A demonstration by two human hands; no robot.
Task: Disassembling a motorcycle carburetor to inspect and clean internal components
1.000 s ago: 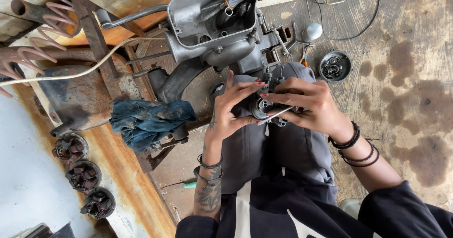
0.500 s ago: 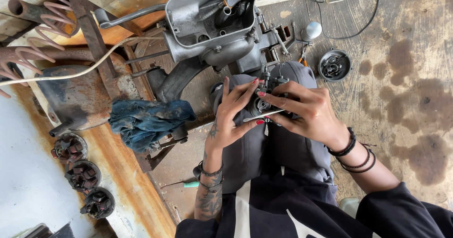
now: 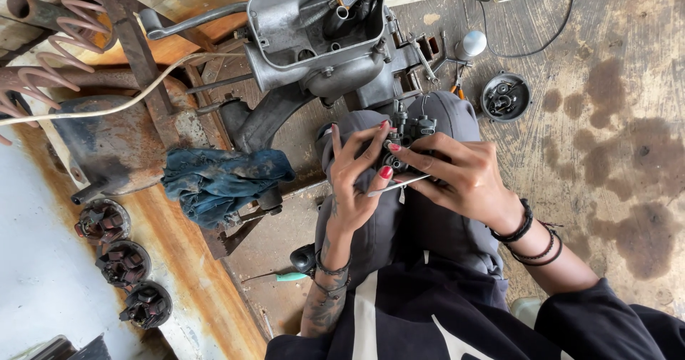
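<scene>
Centrally, small dark carburettor (image 3: 405, 137) held over the person's grey-trousered knees (image 3: 428, 217), just below the big engine casing (image 3: 321, 39). Left hand (image 3: 353, 181) fingers curled around its near side, gripping. Right hand (image 3: 464, 178) closed on its other side, also pinching a thin metal rod (image 3: 399, 185) that points left. Blue rag (image 3: 221, 181) left of carburettor. Round dark part (image 3: 505, 97) on the floor to its upper right. Three coil units (image 3: 121, 264) far lower left.
</scene>
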